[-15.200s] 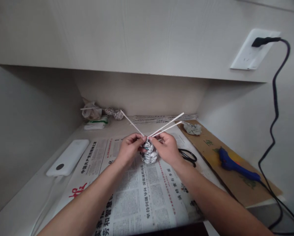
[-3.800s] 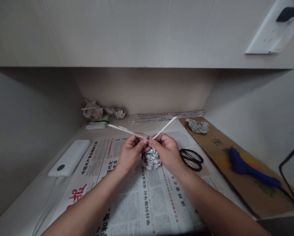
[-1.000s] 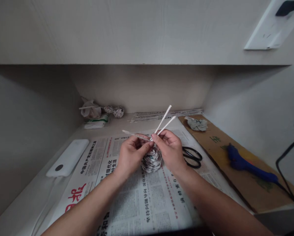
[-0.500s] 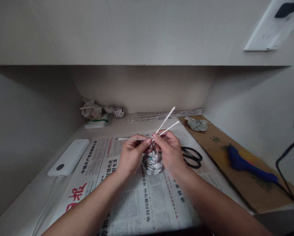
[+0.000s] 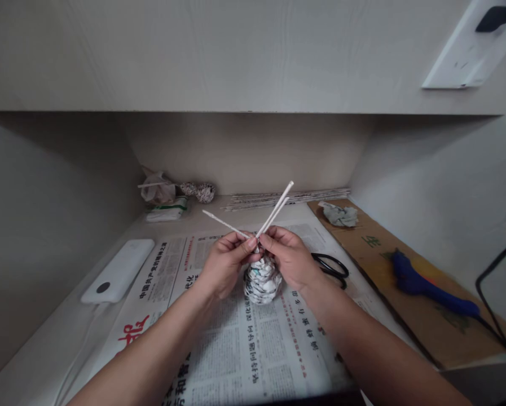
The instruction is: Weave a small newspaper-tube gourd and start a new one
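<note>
A rounded woven piece of rolled newspaper hangs or rests between my hands, over the spread newspaper. From its top stick out several thin paper tubes: two white ones slant up to the right, and a speckled one points up to the left. My left hand pinches the tubes near their base, thumb pressed to the fingers. Beside it my right hand is also closed, pinching at the foot of the white tubes. Its fingertips partly hide the joint.
Black-handled scissors lie right of my right hand. A blue glue gun and crumpled grey paper are on cardboard. A white power bank sits left. At the back are paper tubes and another woven piece.
The two white tubes have swung left and closer together. The speckled tube's free end has risen. Both hands stay pinched near the top of the woven piece.
</note>
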Tool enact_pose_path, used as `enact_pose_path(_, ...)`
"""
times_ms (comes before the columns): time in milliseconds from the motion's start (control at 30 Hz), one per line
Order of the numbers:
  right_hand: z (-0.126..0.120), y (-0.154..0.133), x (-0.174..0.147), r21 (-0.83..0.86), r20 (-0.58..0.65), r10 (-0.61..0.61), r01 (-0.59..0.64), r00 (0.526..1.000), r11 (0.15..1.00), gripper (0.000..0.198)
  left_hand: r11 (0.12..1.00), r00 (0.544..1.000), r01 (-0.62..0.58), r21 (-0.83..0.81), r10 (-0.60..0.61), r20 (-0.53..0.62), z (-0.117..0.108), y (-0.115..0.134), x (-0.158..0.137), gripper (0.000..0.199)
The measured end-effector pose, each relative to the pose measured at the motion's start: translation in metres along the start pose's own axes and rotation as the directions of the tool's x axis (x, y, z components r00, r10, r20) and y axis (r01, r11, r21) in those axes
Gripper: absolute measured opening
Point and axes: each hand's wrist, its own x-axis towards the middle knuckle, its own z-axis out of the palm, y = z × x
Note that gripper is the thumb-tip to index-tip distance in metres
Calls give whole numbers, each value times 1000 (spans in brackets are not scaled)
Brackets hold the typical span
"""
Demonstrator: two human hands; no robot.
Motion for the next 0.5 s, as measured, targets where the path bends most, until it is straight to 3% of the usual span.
enact_pose_path(167, -4, 1, 4, 56, 82, 27, -32, 996, 998, 13, 998, 995, 65, -2, -65, 70, -3, 3, 1, 17)
enact_pose_path(333, 2, 7, 3, 41, -73, -29, 32, 997, 999, 15, 1000, 999, 7, -9, -7, 31, -1, 2, 2, 15)
enact_pose_path(500, 6, 9, -4, -197, -168, -170, 136, 971, 971, 13, 998, 996, -59, 34, 61, -59, 2, 1, 2, 16)
